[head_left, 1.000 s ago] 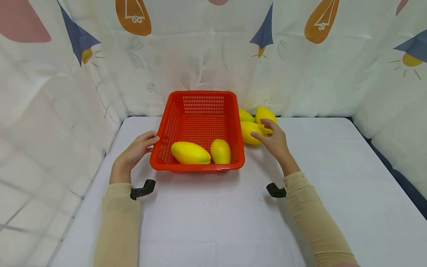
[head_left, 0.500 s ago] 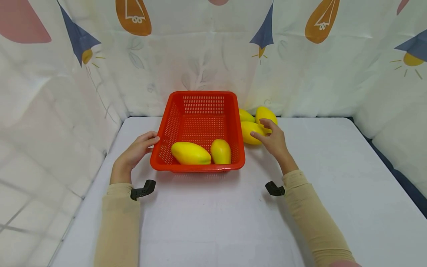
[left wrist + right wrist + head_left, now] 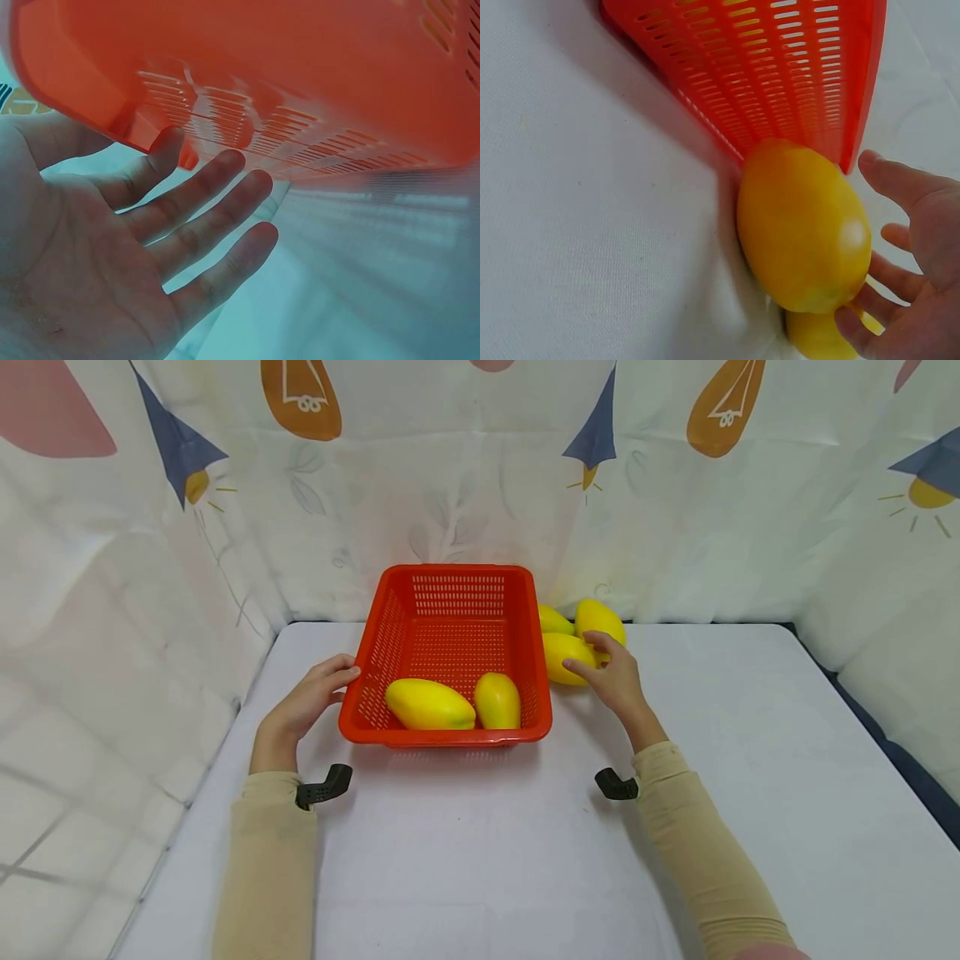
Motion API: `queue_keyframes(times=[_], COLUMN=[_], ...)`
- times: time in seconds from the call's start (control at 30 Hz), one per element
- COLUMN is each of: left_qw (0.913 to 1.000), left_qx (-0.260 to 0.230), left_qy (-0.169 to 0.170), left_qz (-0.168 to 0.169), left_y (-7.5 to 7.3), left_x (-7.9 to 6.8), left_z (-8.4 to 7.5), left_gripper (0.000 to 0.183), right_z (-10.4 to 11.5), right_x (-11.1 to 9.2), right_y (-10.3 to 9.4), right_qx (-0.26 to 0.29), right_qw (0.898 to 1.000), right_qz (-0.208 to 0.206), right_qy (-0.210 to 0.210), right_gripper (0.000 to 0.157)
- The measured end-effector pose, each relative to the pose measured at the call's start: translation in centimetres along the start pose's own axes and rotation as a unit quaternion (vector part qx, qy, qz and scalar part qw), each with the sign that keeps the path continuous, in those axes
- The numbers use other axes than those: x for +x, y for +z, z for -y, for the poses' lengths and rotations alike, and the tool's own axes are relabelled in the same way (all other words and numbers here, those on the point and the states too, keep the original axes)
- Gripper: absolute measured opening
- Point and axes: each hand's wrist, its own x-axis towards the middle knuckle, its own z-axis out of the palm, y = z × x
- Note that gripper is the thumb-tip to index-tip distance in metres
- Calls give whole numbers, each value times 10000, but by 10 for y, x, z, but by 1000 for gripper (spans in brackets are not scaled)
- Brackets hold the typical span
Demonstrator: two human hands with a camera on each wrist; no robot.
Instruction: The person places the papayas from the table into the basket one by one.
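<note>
A red plastic basket holds two yellow mangoes, a long one and a shorter one, near its front wall. At the basket's left side, my left hand pinches the rim, its other fingers spread below in the left wrist view. Three more mangoes lie right of the basket: a near one, one behind it and one at the back right. My right hand is beside the near mango, thumb and fingers apart; whether the fingertips touch fruit is unclear.
Basket and mangoes stand on a white-covered table, towards its back edge. A patterned white curtain hangs behind and along both sides. Each wrist wears a black camera mount, one left and one right.
My right hand has shifted very slightly, with its forearm drifting a little left. The left hand, basket and mangoes look the same.
</note>
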Motion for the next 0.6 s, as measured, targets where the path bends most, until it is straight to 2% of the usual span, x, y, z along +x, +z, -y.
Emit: queue_keyframes(times=[0.23,0.6], left_qw=[9990,9988], left_qx=[-355,-376], left_qy=[269,312], left_qz=[38,-51], left_y=[1,3], left_x=[2,2], left_z=[2,0], left_gripper=[27,28], right_z=[-1,-2], right_x=[-1,1], right_y=[1,5], right_qx=[-46,-66], right_qw=[10000,10000], right_qz=[-25,-30], right_qy=[79,53], right_gripper=[65,64])
